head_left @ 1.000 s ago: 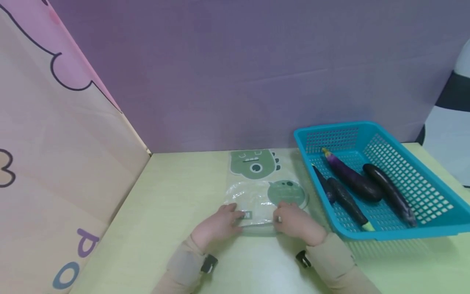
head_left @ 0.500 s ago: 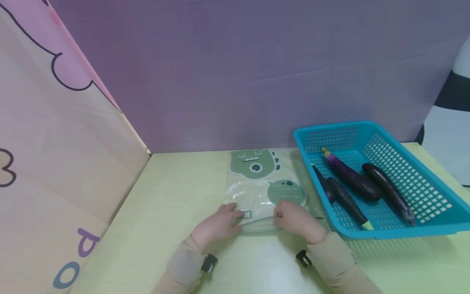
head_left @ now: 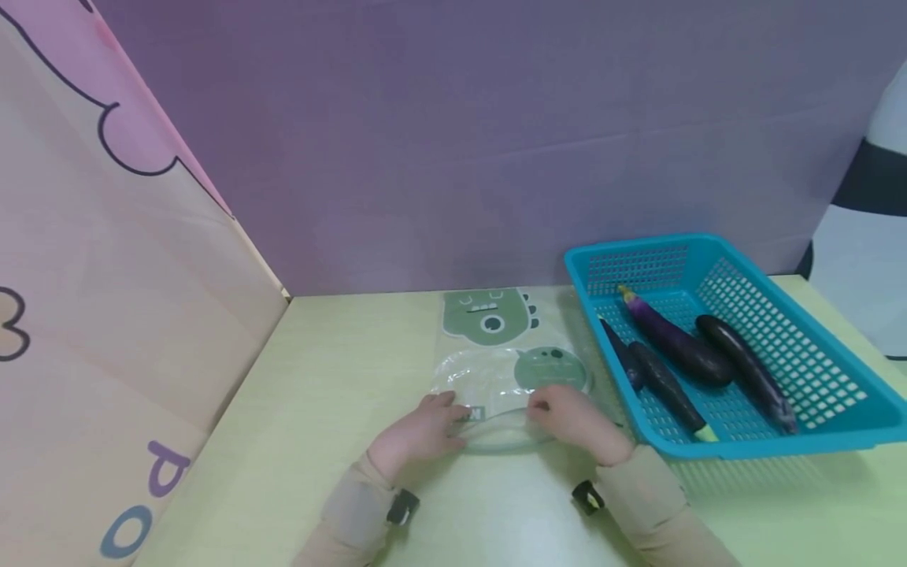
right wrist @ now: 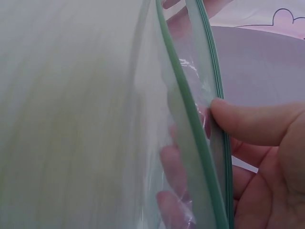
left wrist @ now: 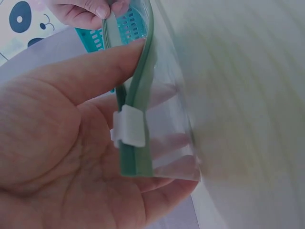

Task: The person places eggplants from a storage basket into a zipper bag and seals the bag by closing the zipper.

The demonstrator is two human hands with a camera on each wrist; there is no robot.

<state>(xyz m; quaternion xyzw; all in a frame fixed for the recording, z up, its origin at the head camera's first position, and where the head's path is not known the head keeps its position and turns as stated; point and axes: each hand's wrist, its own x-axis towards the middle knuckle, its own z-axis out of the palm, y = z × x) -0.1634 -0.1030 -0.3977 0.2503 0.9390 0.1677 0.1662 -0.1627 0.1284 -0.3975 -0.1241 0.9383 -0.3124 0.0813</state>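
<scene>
Pale counter (head_left: 340, 362) | slider zip bag (head_left: 496, 370) reached back edge, mouth parted | left hand (head_left: 421, 425) gripped slider (left wrist: 131, 125) end, right hand (head_left: 570, 417) pinched zip rim (right wrist: 213, 62) | likely light, limp, slippery; stiffer rim best gripped

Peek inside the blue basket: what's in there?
Inside the blue basket lie four dark eggplants. Bits of its holey floor show between them; what's right underneath the eggplants is covered, so I can't see that.

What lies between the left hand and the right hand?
The clear bag, its mouth parted, fills the stretch between left hand and right hand; the head view shows this.
</scene>
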